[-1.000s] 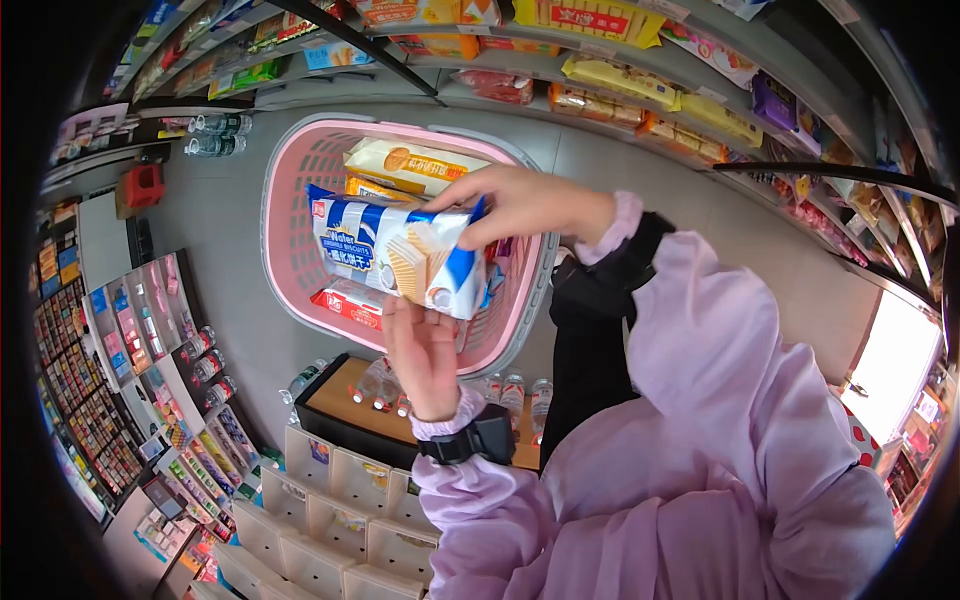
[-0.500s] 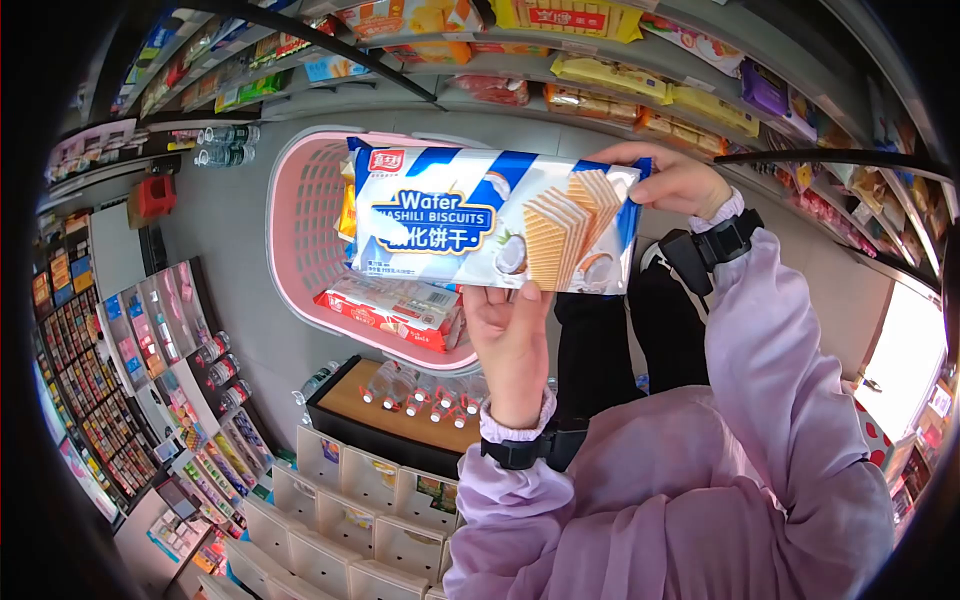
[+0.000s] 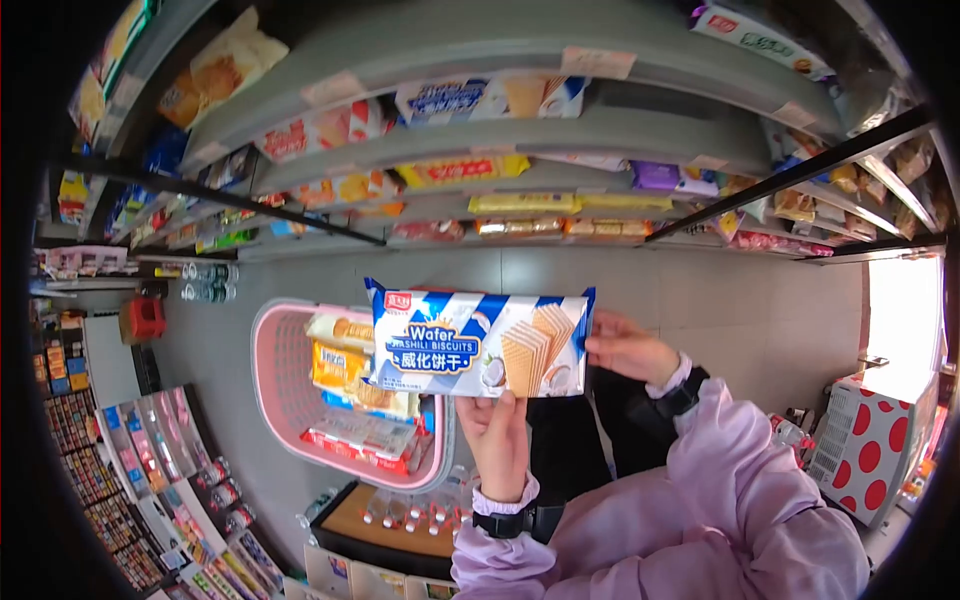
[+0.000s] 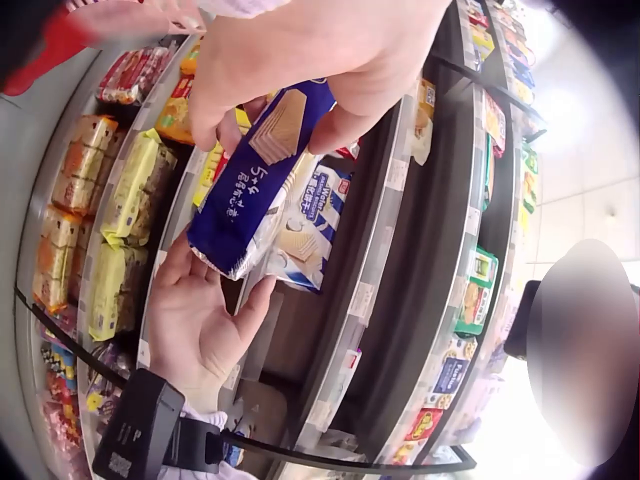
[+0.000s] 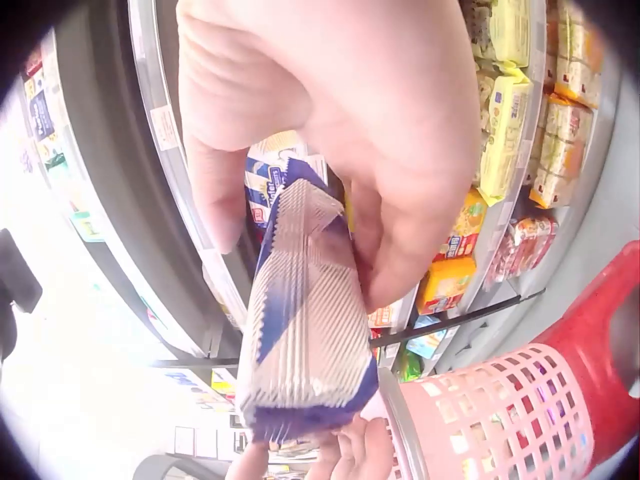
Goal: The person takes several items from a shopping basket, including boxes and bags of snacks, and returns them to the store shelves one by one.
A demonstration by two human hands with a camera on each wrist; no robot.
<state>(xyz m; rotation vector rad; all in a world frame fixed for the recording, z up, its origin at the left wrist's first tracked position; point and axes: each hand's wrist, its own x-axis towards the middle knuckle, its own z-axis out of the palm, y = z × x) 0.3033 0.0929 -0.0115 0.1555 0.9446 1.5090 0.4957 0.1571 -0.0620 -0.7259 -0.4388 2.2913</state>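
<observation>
A blue-and-white packet of wafer biscuits [image 3: 470, 340] is held up level in front of me, its front face toward the head camera. My left hand [image 3: 500, 450] grips its lower edge from below, the thumb on the front. At the right end, the fingertips of my right hand [image 3: 635, 350] are right at the wrapper's edge. In the right wrist view the thumb and fingers of that hand [image 5: 340, 110] stand spread either side of the packet's crimped end [image 5: 310, 310]. The left wrist view shows the packet's narrow blue side [image 4: 260, 180].
A pink basket [image 3: 265, 380] stands left of my legs, holding a yellow packet [image 3: 340, 365], a red-and-white packet [image 3: 365, 440] and others. Snack shelves [image 3: 440, 60] curve across the front, with similar wafer packets [image 3: 490, 98]. Bottles [image 3: 420, 510] stand near the basket, and a red-dotted box [image 3: 865, 450] at right.
The packet has come up from over the basket and moved right, clear of it in view. The right hand's hold on the end has loosened. The head view has tilted up toward the shelves.
</observation>
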